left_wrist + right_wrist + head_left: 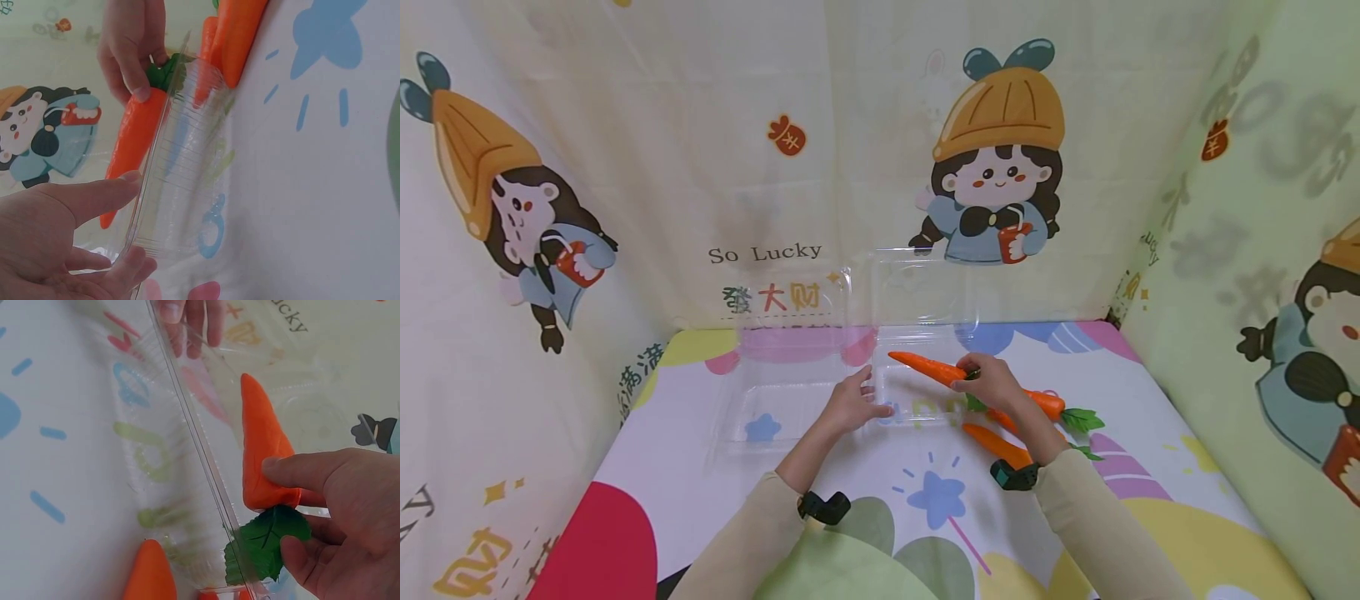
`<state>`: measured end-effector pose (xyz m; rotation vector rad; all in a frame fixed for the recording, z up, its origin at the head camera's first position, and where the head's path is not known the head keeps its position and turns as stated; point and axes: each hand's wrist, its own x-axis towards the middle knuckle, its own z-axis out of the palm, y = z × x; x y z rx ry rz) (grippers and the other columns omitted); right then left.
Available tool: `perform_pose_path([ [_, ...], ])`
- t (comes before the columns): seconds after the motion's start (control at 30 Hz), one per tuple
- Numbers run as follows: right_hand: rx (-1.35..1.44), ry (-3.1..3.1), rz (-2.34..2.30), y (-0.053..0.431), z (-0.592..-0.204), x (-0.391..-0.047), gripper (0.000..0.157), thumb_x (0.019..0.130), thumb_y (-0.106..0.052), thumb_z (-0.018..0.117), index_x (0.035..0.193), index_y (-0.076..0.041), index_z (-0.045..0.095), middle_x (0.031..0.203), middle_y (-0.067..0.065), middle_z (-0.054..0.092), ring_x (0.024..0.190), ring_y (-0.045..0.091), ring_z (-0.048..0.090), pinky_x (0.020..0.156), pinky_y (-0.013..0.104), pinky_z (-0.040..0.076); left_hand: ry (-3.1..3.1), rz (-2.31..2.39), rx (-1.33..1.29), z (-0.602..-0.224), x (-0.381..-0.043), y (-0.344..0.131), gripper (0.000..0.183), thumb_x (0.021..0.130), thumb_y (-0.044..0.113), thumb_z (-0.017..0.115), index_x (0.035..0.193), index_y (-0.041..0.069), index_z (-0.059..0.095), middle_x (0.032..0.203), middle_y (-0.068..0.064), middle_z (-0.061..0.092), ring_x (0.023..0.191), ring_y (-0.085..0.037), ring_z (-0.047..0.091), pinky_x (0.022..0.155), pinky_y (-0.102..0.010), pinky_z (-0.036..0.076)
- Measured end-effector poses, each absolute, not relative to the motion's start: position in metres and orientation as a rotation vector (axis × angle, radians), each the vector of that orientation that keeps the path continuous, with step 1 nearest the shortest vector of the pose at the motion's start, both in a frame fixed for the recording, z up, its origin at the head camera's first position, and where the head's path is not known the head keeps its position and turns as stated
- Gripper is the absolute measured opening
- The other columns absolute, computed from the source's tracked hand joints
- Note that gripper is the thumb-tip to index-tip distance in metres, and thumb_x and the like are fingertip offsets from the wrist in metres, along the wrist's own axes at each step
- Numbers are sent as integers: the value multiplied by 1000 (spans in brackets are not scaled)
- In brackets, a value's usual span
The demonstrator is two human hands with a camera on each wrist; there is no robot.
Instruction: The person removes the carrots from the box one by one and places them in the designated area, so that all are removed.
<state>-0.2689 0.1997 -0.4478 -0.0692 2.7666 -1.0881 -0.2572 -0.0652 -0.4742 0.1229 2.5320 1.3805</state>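
Note:
In the head view, my right hand (994, 385) holds an orange carrot (925, 367) near its leafy end, with the tip pointing left. The carrot is over a clear plastic clamshell box (917, 419) whose lid stands raised at the back. In the right wrist view, the thumb (306, 469) lies along the carrot's thick end and green leaves (269, 540) overlap the box's rim. My left hand (850, 404) grips the box at its left side; in the left wrist view its thumb (100, 200) and fingers lie about the rim.
A second clear clamshell box (724, 429) stands open to the left. More carrots (996, 444) with green leaves lie right of the nearer box, partly under my right forearm. A printed cloth (940, 500) covers the table, and a patterned curtain (850, 200) rises behind it.

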Motion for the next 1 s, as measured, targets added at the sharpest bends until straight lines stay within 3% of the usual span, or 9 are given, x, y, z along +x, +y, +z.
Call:
perform_pose_path([
  [0.67, -39, 2762, -1114, 206, -446, -266, 35, 88, -23, 71, 117, -7, 61, 111, 12, 64, 96, 26, 56, 87, 36, 55, 2536, 1393, 123, -474, -255, -64, 91, 78, 21, 81, 152, 9, 29, 149, -14, 45, 130, -32, 53, 104, -47, 47],
  [1.0, -40, 2803, -1137, 210, -444, -264, 33, 89, -23, 70, 116, -6, 61, 108, 13, 65, 89, 24, 58, 78, 30, 57, 2522, 1396, 107, -472, -255, -64, 92, 78, 21, 81, 152, 10, 28, 149, -13, 45, 131, -32, 51, 106, -48, 46],
])
